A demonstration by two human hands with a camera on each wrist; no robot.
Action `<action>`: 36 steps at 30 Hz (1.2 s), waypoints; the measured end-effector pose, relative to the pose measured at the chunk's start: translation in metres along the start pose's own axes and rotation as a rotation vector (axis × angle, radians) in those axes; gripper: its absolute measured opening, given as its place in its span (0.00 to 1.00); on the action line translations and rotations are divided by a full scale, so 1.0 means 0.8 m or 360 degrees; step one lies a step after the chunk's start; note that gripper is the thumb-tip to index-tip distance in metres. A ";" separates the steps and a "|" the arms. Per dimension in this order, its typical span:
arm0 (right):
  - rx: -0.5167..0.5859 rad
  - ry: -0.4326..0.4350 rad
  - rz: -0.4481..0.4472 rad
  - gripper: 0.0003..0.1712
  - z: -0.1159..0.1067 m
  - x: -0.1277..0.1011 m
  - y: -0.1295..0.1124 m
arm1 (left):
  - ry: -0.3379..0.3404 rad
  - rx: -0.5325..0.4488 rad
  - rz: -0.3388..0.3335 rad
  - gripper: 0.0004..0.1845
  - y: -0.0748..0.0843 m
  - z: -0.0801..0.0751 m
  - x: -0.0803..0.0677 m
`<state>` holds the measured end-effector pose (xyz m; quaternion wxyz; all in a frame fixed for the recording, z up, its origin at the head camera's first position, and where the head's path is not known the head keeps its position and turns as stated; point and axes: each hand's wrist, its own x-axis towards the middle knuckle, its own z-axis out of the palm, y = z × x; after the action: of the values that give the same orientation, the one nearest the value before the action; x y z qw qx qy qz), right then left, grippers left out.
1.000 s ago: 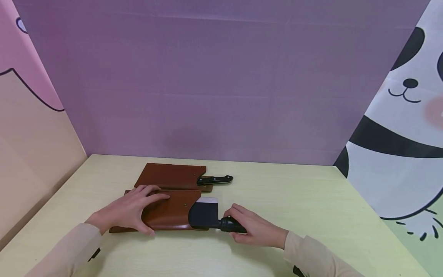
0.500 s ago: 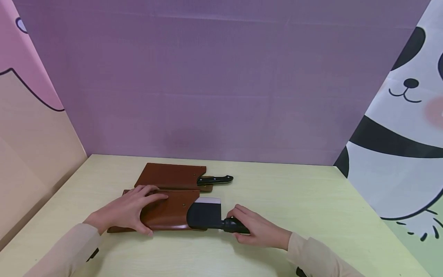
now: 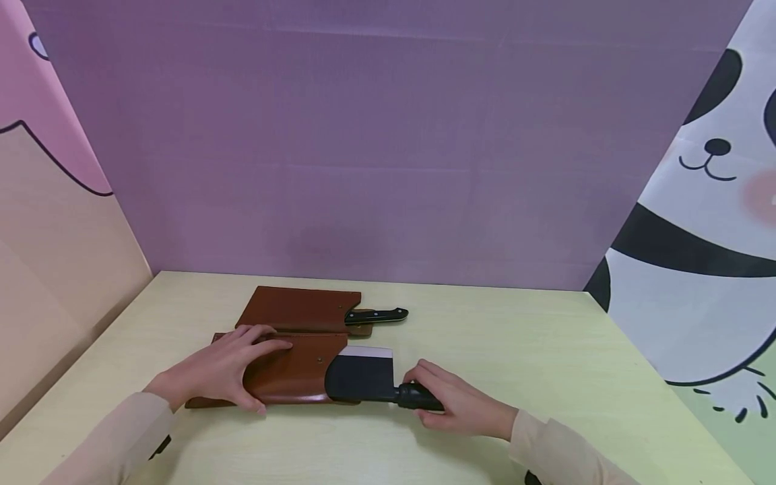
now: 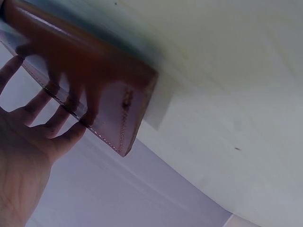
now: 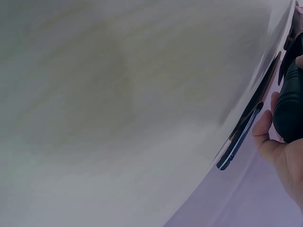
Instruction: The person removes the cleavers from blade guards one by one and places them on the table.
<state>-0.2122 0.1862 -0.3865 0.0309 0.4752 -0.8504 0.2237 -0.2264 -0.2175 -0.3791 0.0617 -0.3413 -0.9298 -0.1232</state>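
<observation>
A brown leather knife sheath point(image 3: 291, 377) lies near the middle of the table. My left hand point(image 3: 221, 367) spans it, fingers over the far edge and thumb at the near edge. In the left wrist view, fingertips meet the stitched edge of the sheath point(image 4: 109, 101). From its right end protrudes a cleaver point(image 3: 364, 377) with a dark blade and a pale strip along the far edge. The rest of the blade is hidden inside. My right hand point(image 3: 461, 404) grips the black handle, a dark rounded grip point(image 5: 288, 111) in the right wrist view.
Just behind lies a second brown sheath point(image 3: 297, 308), its black riveted knife handle point(image 3: 378, 315) pointing right. The pale table point(image 3: 515, 343) ends at a purple backdrop point(image 3: 388, 148). A panda print point(image 3: 697, 323) covers the right side.
The cleaver and my right hand have moved right, and more of the blade shows. My left hand and the front sheath have shifted slightly left. The rear sheath stays put.
</observation>
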 end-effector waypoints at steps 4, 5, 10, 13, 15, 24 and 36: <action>-0.0018 0.0015 -0.0039 0.20 0.000 -0.003 0.002 | -0.0009 -0.0003 -0.0011 0.51 0.000 -0.001 -0.001; -0.0020 0.0018 -0.0046 0.19 0.000 -0.004 0.002 | -0.0014 -0.0005 -0.0013 0.51 0.000 -0.002 -0.001; -0.0010 0.0025 -0.0060 0.20 -0.001 -0.006 0.003 | -0.0023 -0.0015 -0.0014 0.51 0.000 -0.003 -0.002; -0.0008 0.0038 -0.0084 0.20 -0.002 -0.009 0.005 | -0.0022 -0.0023 -0.0017 0.51 -0.001 -0.002 -0.003; -0.0018 0.0048 -0.0093 0.20 -0.002 -0.010 0.006 | -0.0023 -0.0030 -0.0027 0.52 -0.002 -0.002 -0.003; 0.0002 0.0050 -0.0071 0.20 -0.006 -0.016 0.004 | -0.0034 -0.0058 -0.0058 0.51 -0.001 -0.002 -0.005; -0.0013 0.0079 -0.0116 0.21 -0.009 -0.024 0.007 | -0.0005 -0.0056 -0.0042 0.51 -0.003 -0.003 -0.007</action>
<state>-0.2078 0.2071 -0.3871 0.0622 0.5000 -0.8324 0.2307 -0.2235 -0.2230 -0.3783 0.0527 -0.3301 -0.9321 -0.1398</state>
